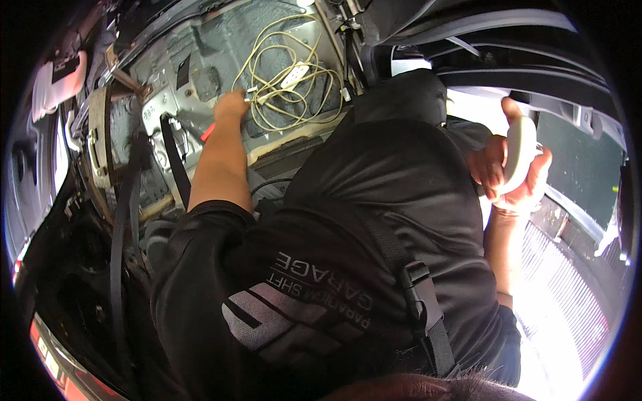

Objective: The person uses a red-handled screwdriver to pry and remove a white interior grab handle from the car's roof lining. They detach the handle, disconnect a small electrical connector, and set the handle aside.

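My left hand point(231, 107) reaches to the bare metal car floor point(150, 73). Its fingers close on the left edge of a coiled cream extension cord point(332, 87), beside a small white plug point(251, 92). A white socket block point(295, 77) lies among the loops. Over at the right, my right hand point(528, 190) is wrapped round a white, smooth, curved thing point(520, 152) held up off the floor. Its kind cannot be made out, and strong light washes out part of that hand.
Dark belts point(120, 247) hang on the left side. A small red piece point(208, 131) lies next to my left forearm. Black trim and a curved frame point(495, 23) run along the upper right. A ribbed panel point(562, 294) stands in bright light at the lower right.
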### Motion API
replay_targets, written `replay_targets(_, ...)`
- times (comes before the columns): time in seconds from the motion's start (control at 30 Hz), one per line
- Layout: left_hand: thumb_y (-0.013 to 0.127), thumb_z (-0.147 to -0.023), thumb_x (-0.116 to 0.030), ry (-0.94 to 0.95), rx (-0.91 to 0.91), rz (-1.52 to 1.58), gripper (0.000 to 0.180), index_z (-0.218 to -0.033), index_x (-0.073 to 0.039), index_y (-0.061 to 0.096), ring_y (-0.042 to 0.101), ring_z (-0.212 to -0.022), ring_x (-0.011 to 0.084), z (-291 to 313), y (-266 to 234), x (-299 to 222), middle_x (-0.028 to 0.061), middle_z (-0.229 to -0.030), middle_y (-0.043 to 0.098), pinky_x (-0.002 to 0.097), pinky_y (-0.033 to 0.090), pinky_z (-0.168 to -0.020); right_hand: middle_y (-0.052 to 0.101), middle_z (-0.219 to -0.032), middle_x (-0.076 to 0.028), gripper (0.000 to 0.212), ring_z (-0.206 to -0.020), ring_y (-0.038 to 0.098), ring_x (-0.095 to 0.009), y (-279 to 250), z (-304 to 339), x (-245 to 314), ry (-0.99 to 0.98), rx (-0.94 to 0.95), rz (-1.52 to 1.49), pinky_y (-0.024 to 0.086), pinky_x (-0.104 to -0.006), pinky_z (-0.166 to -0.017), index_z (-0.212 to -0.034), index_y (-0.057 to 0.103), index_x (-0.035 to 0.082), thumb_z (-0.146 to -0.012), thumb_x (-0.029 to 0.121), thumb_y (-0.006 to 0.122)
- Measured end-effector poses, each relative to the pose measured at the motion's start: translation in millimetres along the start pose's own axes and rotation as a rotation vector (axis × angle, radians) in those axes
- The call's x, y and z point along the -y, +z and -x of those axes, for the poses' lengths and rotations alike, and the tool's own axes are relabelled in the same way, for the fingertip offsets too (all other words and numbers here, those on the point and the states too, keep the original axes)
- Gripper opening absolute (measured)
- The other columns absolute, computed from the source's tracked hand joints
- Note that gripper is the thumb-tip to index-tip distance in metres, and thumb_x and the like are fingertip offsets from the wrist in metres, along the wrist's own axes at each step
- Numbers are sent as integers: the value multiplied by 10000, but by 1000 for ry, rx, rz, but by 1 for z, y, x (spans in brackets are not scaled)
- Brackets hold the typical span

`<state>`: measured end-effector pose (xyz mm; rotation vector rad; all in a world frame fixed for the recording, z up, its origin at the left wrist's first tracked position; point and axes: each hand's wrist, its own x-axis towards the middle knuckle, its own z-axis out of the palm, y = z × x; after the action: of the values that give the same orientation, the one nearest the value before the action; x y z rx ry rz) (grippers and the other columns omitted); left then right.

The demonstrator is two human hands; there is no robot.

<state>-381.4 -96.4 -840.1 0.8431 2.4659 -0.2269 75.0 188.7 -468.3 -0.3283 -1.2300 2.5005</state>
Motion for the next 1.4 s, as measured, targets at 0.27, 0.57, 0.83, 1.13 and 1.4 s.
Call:
replay_targets(0.27,629,-934,-262,-100,57,-43,407,-1302,-117,730,702,-1205,391,-1,-10,-25,196,-1295,730,527,564,-992,674,-885,-230,775,-640,716,-299,-16,-15,-15,243,35,-118,651,-432,-615,-1401,517,-34,-1079,663,412)
replay_targets(0.57,691,-955,-198,480,-362,466,388,-1331,-112,730,688,-973,283,74,-115,-97,133,-1150,682,402,541,-858,661,-824,-156,750,-534,601,-182,-7,-26,-15,113,-74,-331,489,-299,-579,-1306,561,96,-1038,771,375)
replay_targets(0.83,834,-800,49,1411,-284,1181,390,-1172,-22,741,390,-569,-2,244,-275,-268,85,-1140,716,201,341,-527,671,-941,-168,656,-748,709,-266,-21,-22,-22,-69,-15,-503,622,-370,-615,-1215,600,56,-1074,673,428)
replay_targets(1.13,821,-815,47,1528,-437,930,312,-1108,-18,733,626,-746,85,270,-294,-359,83,-1054,745,230,463,-585,725,-1136,-258,679,-803,775,-355,-42,-11,-22,-108,96,-591,671,-430,-624,-1328,573,10,-1109,622,379)
replay_targets(1.4,807,-819,48,1432,-411,812,304,-1108,-30,753,578,-661,10,276,-305,-369,42,-985,762,210,398,-508,766,-995,-187,591,-822,785,-332,-70,-28,-31,-11,215,-761,655,-433,-600,-1291,630,24,-1101,554,449)
